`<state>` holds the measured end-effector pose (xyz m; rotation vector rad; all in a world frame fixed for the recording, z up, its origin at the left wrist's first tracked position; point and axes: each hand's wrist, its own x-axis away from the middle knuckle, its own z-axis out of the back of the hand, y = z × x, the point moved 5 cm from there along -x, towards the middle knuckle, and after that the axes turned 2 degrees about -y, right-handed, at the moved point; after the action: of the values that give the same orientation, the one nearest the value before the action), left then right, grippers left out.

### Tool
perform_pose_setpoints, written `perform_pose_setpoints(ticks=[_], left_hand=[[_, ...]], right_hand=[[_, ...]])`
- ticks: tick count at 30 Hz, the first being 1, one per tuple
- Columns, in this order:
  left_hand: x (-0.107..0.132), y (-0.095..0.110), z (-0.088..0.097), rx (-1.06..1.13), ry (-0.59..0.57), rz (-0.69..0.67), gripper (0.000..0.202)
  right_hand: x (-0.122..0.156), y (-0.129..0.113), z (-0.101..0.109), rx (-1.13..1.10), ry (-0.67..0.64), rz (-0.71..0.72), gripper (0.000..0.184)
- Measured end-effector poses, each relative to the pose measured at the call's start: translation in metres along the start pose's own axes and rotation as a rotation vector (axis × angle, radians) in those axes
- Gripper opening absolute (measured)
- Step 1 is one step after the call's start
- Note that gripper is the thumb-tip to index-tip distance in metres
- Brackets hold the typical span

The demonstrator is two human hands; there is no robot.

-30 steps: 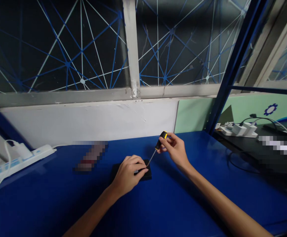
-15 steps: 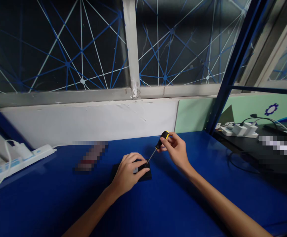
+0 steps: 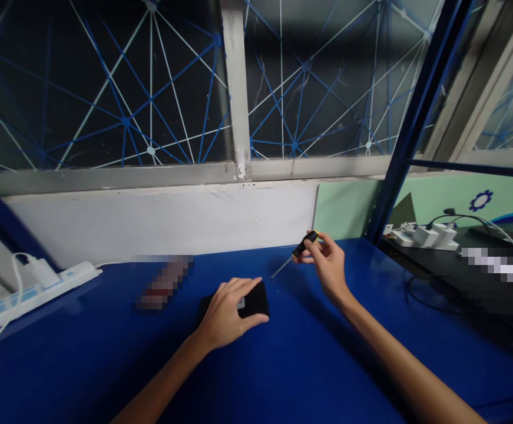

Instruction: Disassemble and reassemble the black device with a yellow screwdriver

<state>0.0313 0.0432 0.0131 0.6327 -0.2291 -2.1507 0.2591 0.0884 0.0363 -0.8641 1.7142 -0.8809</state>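
Note:
A flat black box-like device [image 3: 256, 299] with a pale label lies on the blue table. Over its left part rests my left hand [image 3: 228, 309], the index finger along the far edge and the thumb at the near right corner, holding it down. What lies under the palm is hidden. My right hand [image 3: 327, 262] grips a screwdriver [image 3: 305, 244] by its black and yellow handle. The slim metal shaft slants down to the left, its tip just beyond the device's far right corner. Beside the tip are several tiny shiny bits [image 3: 274, 286], perhaps screws, on the table.
A pixelated long object [image 3: 165, 284] lies at the left of the blue table [image 3: 309, 365]. A white power strip [image 3: 35, 297] with a plug and cable runs along the left edge. On the black surface at right are another power strip [image 3: 428, 237] and cables.
My right hand has moved right with the screwdriver, and its tip has left the device for the table beside it. My left index finger and thumb have spread further apart.

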Motion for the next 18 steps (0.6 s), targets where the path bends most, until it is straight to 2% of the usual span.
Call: perform_pose_setpoints(ticks=[6, 18], left_hand=[[-0.002, -0.003, 0.015, 0.115, 0.117, 0.007, 0.060], [-0.001, -0.005, 0.015, 0.119, 0.127, -0.004, 0.059]], right_hand=[[0.002, -0.005, -0.002, -0.048, 0.000, 0.004, 0.037], [0.004, -0.005, -0.005, -0.027, -0.017, 0.011, 0.033]])
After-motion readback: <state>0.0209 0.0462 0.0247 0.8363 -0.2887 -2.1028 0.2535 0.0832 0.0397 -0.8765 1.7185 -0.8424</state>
